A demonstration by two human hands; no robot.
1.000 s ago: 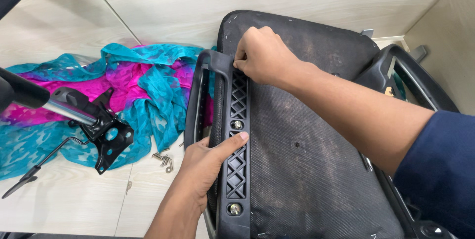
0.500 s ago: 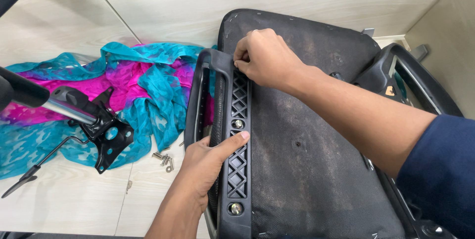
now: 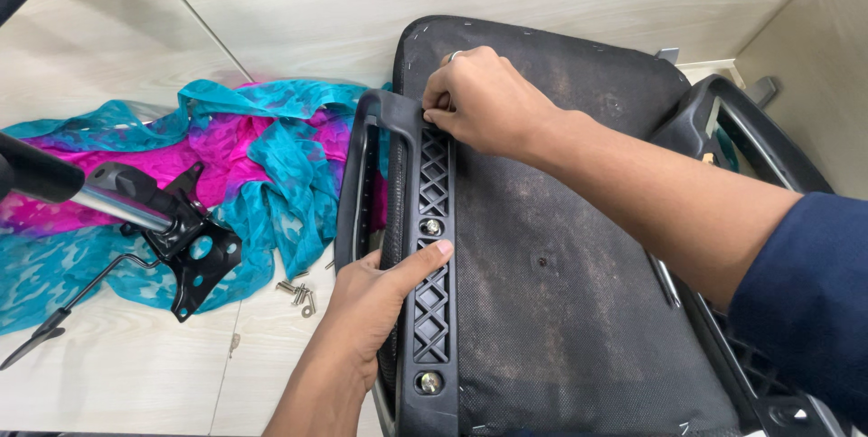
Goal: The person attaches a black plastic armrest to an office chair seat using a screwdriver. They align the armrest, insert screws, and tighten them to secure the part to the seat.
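An upturned black chair seat is lying underside up on a pale wood-look floor, filling the middle and right of the head view, its dusty fabric panel facing the camera. Along the seat's left edge a black plastic armrest bracket with a lattice pattern is being held against the seat; two round metal bolt heads are showing in it, one near its middle and one near its lower end.

The top end of the bracket is being pinched by the right hand, its fingertips drawn together on a small spot there; whatever is being held between them is hidden, so it cannot be told what it is. A ring is being worn on one finger of that hand, and a dark blue sleeve is covering the arm beyond the seat's right side.

The bracket's left side is being gripped by the left hand, fingers curled around the armrest loop and the thumb lying flat across the lattice, just below the middle bolt.

On the far right edge of the seat a second armrest is standing attached.

Left of the seat, a few loose screws are lying on the floor. Further left, a black metal chair mechanism plate with a chrome cylinder is resting on a crumpled turquoise and magenta cloth.
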